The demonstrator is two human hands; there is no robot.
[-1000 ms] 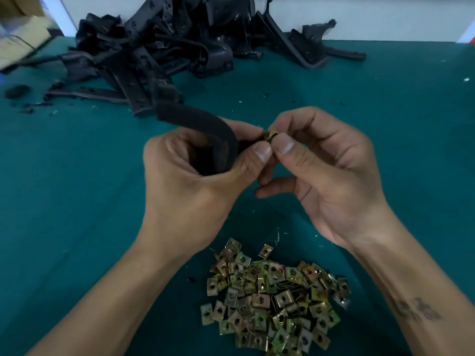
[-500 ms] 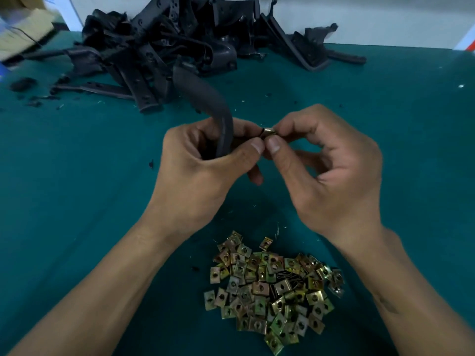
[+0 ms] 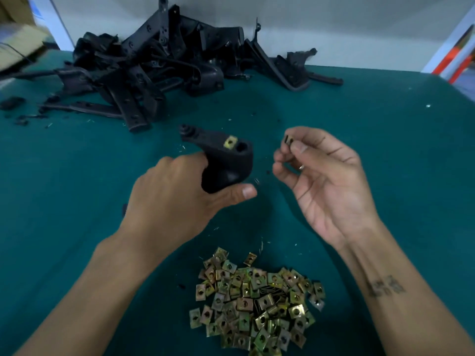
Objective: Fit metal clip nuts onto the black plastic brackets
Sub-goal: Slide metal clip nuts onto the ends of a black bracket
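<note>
Between my hands (image 3: 231, 173), my left hand (image 3: 177, 199) grips the bracket (image 3: 226, 160), its long axis running far-left, while my right hand (image 3: 326, 176), just beside it, pinches a small clip (image 3: 288, 140).

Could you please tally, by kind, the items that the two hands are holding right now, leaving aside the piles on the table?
Black plastic bracket, gripped by the left hand: 1
Metal clip nut, seated on that bracket: 1
Small dark piece, pinched by the right hand: 1
Total: 3
</note>
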